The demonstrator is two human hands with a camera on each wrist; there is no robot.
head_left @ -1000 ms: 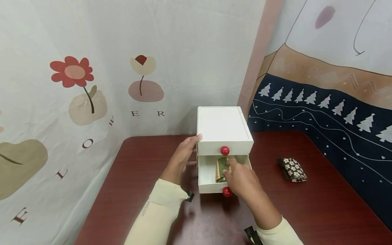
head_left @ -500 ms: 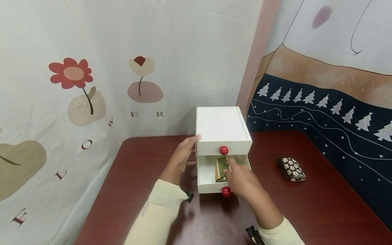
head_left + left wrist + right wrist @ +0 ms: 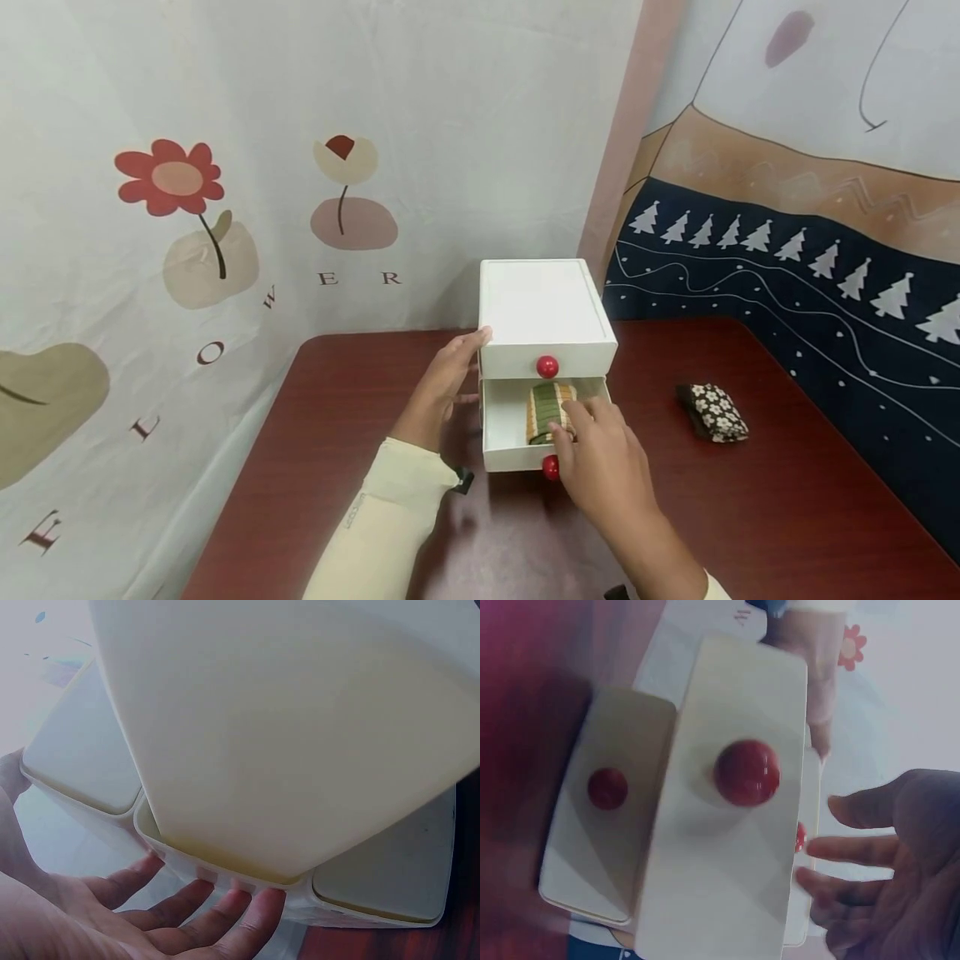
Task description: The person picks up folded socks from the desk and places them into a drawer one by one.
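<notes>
The green striped roll (image 3: 550,412) lies in the pulled-out lower drawer (image 3: 504,423) of the white drawer box (image 3: 542,310) at the back of the worktop (image 3: 337,433). The right hand (image 3: 600,467) hovers over the roll, its grip loose and holding nothing; the left hand (image 3: 444,385) lies flat against the box's left wall, fingers straight. To do this well, I would keep that bracing palm firm and clear the fingers above the drawer rim before touching the red knob (image 3: 551,467). Readable writing: wall-cloth letters "E R", "O", "L", "E"
</notes>
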